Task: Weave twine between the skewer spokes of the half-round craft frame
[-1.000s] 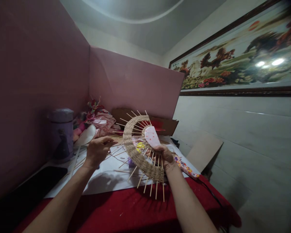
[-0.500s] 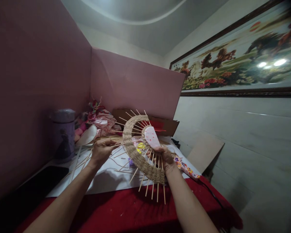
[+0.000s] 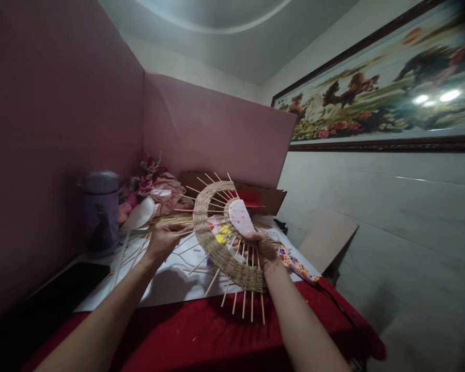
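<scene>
A half-round woven fan made of twisted straw cord and thin radiating wooden sticks is held up over the table. At its inner hub is a white half-disc with pink dots. My right hand grips the fan by this hub, thumb on the front, other fingers partly hidden behind the sticks. My left hand is closed in a pinch around the end of one stick, outside the woven band's left edge. The sticks' tips poke out past the band all the way round.
White sheet over a red cloth. Around it are a phone-like dark slab, a purple cylinder, a white shell-shaped fan, a flower-patterned glue gun with a cord, loose sticks, and cardboard behind.
The fan has shifted slightly left and tilted a little. Both hands keep their hold, with the left still at a stick's end.
</scene>
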`<state>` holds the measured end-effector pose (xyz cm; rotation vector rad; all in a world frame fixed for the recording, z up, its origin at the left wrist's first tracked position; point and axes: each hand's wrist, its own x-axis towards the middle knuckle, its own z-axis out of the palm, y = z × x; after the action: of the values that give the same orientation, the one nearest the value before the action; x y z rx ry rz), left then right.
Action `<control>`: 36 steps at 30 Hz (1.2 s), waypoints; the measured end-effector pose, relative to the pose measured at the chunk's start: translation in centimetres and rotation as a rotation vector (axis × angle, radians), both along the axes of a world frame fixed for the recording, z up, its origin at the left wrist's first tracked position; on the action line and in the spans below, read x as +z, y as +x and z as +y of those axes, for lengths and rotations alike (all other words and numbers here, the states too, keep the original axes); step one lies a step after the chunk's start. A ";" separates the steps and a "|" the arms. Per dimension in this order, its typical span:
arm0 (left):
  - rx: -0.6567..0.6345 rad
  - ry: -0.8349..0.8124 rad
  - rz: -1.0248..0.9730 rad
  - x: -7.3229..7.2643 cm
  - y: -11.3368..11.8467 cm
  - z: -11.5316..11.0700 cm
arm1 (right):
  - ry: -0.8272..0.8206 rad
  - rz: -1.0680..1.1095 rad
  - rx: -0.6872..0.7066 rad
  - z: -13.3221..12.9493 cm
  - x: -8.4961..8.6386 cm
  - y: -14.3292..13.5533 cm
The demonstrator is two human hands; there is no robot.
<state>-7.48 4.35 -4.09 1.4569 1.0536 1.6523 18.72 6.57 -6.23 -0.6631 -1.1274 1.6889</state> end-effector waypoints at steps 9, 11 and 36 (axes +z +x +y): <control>0.014 0.043 0.005 -0.1 -0.5 0.5 | -0.033 0.007 0.021 0.0 0.0 0.0; 0.046 0.066 0.010 0.0 -0.6 0.6 | -0.033 0.003 0.037 -0.1 0.1 0.0; 0.616 0.112 0.848 0.7 -2.8 0.1 | -0.144 -0.109 0.013 -0.1 0.8 0.6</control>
<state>-10.30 4.43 -3.38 2.1284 2.0602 1.4790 19.31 6.50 -5.38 -0.8493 -1.0944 1.7746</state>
